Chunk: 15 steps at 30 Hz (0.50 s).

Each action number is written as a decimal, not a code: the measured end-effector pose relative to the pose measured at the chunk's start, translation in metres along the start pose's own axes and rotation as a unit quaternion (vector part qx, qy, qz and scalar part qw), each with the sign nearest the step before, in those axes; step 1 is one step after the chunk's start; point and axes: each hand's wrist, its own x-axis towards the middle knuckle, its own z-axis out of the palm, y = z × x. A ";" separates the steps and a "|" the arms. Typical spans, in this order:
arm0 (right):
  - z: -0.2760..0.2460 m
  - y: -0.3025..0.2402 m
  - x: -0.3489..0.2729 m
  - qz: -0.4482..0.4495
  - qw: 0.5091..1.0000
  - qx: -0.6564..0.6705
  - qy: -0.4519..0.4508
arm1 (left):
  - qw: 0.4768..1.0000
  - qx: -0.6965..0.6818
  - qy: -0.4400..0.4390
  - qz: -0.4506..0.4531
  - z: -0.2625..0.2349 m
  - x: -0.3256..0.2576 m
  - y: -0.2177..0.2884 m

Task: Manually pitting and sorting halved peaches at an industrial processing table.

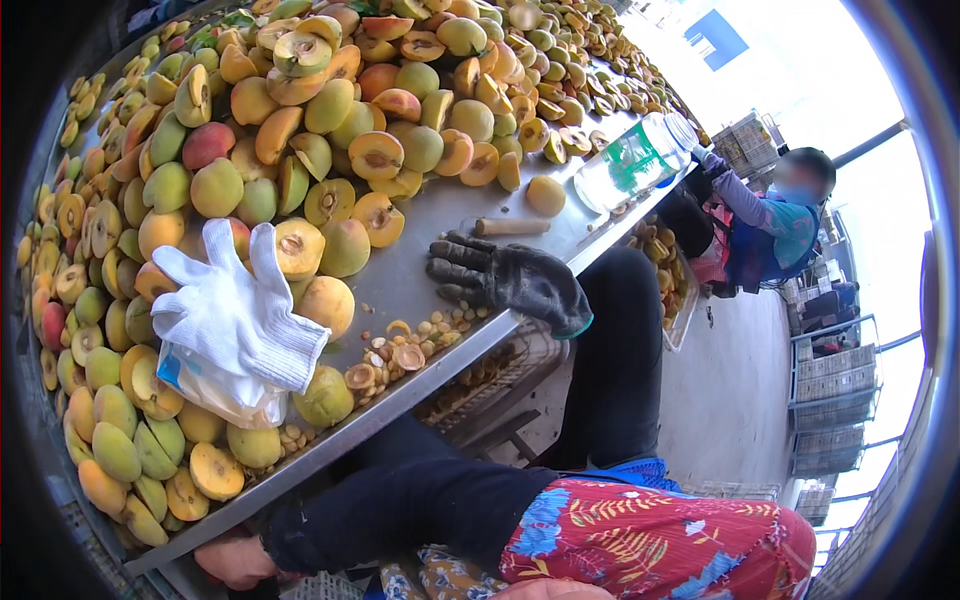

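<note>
On the steel table lies a white knit glove point(225, 300), empty, its fingers spread over the fruit and a clear plastic packet point(235, 385) under it. A black-coated glove point(510, 275) with a green cuff lies flat at the table's edge, no arm in it. At the lower edge shows a strip of skin point(555, 591), likely one of my hands, which one I cannot tell; its fingers are cut off. More bare skin point(235, 561) shows below the table corner beyond dark cloth; hand or ankle, I cannot tell. Red floral cloth point(640, 535) covers my lap.
Halved and whole yellow-green stone fruits point(375, 155) heap across the table point(390, 235). Loose pits point(405, 350) lie by its rim. A short wooden stick point(512, 227) and a clear plastic jar point(635, 160) are beyond. A co-worker point(765, 225) sits at right, near stacked crates point(835, 400).
</note>
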 end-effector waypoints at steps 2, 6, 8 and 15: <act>-0.039 0.014 -0.031 0.033 0.998 -0.015 0.057 | 0.999 0.010 -0.034 0.038 0.020 0.026 0.026; -0.083 0.037 -0.059 0.057 0.982 -0.044 0.176 | 0.994 0.021 -0.079 0.069 0.043 0.045 0.039; -0.107 0.007 -0.104 0.046 0.986 -0.052 0.150 | 0.996 0.021 -0.071 0.046 0.037 0.024 0.017; -0.015 0.116 -0.001 -0.395 0.872 -0.108 0.269 | 0.994 0.043 -0.096 0.032 0.035 0.002 -0.002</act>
